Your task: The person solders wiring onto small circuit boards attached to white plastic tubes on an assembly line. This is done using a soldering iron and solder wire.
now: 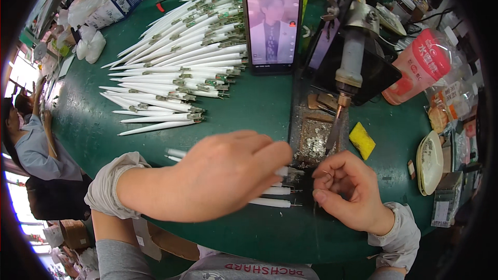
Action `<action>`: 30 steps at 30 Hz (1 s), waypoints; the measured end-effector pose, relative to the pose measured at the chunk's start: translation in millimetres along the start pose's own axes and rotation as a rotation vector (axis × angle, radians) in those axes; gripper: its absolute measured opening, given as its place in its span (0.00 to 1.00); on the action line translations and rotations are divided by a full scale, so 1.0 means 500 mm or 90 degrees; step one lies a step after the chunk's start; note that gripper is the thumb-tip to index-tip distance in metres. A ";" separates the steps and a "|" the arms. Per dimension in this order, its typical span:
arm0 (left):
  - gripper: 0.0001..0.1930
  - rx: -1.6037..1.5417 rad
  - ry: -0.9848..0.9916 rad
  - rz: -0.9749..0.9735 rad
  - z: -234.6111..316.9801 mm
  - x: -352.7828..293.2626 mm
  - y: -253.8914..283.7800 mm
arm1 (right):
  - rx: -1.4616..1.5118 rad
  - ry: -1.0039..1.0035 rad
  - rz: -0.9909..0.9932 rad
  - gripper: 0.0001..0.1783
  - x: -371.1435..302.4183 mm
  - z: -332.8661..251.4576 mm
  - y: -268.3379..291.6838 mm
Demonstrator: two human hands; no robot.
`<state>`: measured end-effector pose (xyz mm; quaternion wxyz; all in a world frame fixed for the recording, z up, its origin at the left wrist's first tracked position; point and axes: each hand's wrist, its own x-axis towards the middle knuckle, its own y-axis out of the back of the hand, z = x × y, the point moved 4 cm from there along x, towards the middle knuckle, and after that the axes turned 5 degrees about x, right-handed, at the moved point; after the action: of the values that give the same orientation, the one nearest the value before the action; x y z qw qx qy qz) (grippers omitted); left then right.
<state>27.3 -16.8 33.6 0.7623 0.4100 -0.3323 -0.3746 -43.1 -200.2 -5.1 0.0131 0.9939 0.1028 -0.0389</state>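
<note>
My left hand (228, 176), blurred by motion, is curled palm down around a white tapered stick (282, 171); its wired end shows past my fingers, and the hand hides most of it. Beneath that hand lie more white sticks (272, 203) with bare wire ends. My right hand (347, 189) is curled, its fingers closed on a thin wire (316, 212) that hangs below the thumb. Just above my right fingers points the tip of a mounted soldering iron (336, 129). Under the tip sits a solder-flecked tray (314, 142).
A large pile of white sticks with small green circuit boards (181, 57) covers the far left. A phone (274, 28) stands upright behind. To the right are a yellow sponge (362, 140), a pink package (420, 67) and a pale dish (430, 163). Another person (41, 140) sits at far left.
</note>
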 end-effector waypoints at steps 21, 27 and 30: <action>0.07 -0.586 0.288 -0.236 -0.005 0.027 -0.060 | 0.070 0.021 0.040 0.12 -0.005 0.003 0.010; 0.06 -0.592 0.284 -0.205 -0.007 0.027 -0.070 | 0.044 0.029 0.048 0.11 0.000 0.004 0.009; 0.06 -0.590 0.300 -0.221 -0.007 0.029 -0.069 | 0.006 0.043 0.041 0.10 0.001 0.000 0.008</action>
<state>27.2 -40.8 4.5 0.8439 0.1528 0.1197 -0.5001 -41.9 -203.9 -5.2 0.0060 0.9974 0.0711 -0.0057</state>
